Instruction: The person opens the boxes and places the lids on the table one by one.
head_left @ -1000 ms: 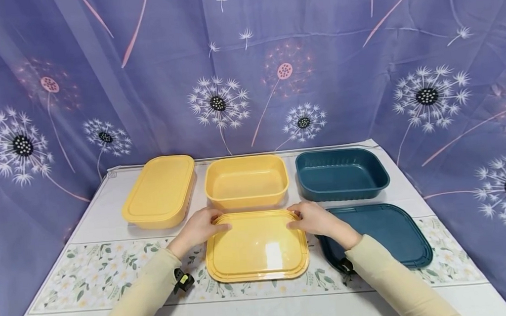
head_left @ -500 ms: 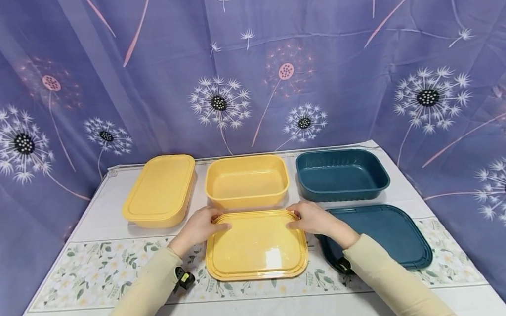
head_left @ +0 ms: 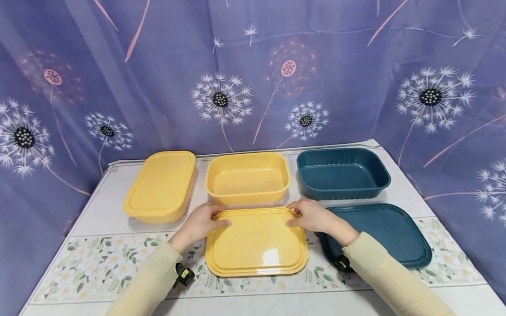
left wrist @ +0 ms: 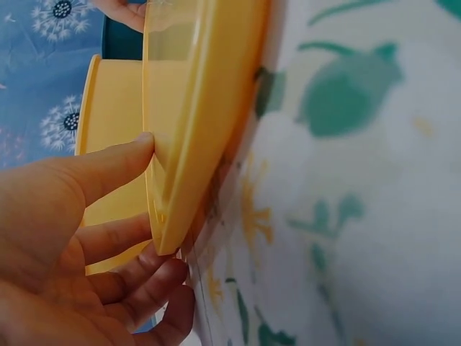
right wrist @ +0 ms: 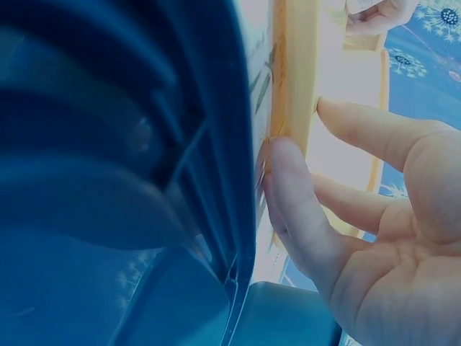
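Observation:
A yellow rectangular lid lies in the middle of the head view, its glossy face up. My left hand pinches its far left corner, thumb on top and fingers at the edge. At the far right corner my right hand grips the same lid, its thumb on the top face. In the left wrist view the left thumb presses the lid with fingertips curled by its underside. Just behind the lid stands an open yellow food container.
A yellow container with its lid on stands at the back left. An open dark blue container is at the back right, with a dark blue lid in front, partly under the right forearm. A floral strip crosses the white tablecloth.
The head view has shifted slightly, so the containers and lids appear a little higher. Both hands keep the same hold on the yellow lid.

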A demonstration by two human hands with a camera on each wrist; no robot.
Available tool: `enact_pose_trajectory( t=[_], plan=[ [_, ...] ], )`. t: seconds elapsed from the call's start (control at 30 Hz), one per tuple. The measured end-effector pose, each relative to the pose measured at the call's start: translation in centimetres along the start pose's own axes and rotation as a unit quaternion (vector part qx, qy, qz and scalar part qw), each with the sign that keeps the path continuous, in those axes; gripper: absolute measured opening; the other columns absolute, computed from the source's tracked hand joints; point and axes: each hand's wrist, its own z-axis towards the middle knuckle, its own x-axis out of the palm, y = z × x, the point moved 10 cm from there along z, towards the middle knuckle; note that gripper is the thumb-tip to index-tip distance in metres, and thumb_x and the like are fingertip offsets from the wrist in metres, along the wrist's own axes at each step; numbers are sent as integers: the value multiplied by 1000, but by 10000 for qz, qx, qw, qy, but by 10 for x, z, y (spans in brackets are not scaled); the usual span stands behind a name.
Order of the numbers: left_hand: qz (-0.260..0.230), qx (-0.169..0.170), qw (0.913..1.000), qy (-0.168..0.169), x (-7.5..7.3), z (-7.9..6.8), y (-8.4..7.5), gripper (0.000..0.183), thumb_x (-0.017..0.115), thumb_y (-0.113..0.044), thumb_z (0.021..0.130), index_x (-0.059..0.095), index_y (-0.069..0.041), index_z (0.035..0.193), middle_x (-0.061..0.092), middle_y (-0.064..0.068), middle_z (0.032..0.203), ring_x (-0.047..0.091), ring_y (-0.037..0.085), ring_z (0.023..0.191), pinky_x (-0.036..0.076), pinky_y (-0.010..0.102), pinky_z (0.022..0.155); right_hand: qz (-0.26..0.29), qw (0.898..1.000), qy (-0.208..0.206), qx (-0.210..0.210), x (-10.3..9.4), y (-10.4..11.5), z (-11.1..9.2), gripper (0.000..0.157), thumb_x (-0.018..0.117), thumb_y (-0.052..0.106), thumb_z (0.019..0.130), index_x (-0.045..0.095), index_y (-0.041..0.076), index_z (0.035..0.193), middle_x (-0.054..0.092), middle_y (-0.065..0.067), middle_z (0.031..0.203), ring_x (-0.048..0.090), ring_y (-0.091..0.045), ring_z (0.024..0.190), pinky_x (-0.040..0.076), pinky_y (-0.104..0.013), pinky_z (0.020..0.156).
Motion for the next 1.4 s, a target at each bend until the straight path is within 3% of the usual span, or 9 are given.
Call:
enact_pose_trajectory(
  t=[0.23,0.47,0.73,0.9,1.4],
  plan=[
    [28,136,9997,-184,-7,1,-3,31,78,-33,90,72,-5,103,51,3,76,43,18,69,34,33,63,95,9999,-10,-70,-3,1,4,36,76,19,92,68,3,123,53,-4,82,44,-19,78,38,-31,64],
    [68,120,9998,-134,-5,2,-2,36,77,-33,91,72,-4,111,57,3,82,47,18,73,38,33,66,148,9998,68,66,-1,-2,4,40,76,20,92,67,2,126,57,-4,91,48,-18,80,44,-32,65],
    [54,153,9997,-181,-2,1,-2,36,79,-32,89,71,-4,110,58,5,87,48,19,78,39,36,70,239,9995,123,138,1,-3,4,40,76,19,91,67,2,127,56,-5,89,50,-18,76,44,-30,60],
    [83,73,9998,-189,-2,1,0,43,79,-32,89,71,-3,119,60,4,89,49,19,79,41,35,72,189,9997,131,105,2,-3,6,42,76,20,91,67,3,128,55,-4,85,49,-18,74,42,-30,61],
    [-58,112,9997,-191,-2,-1,-5,40,79,-29,90,70,0,117,61,5,91,52,18,80,45,36,73,79,9998,129,159,0,-2,5,46,77,20,91,65,0,129,58,-7,93,50,-19,80,44,-31,64]
  ],
)
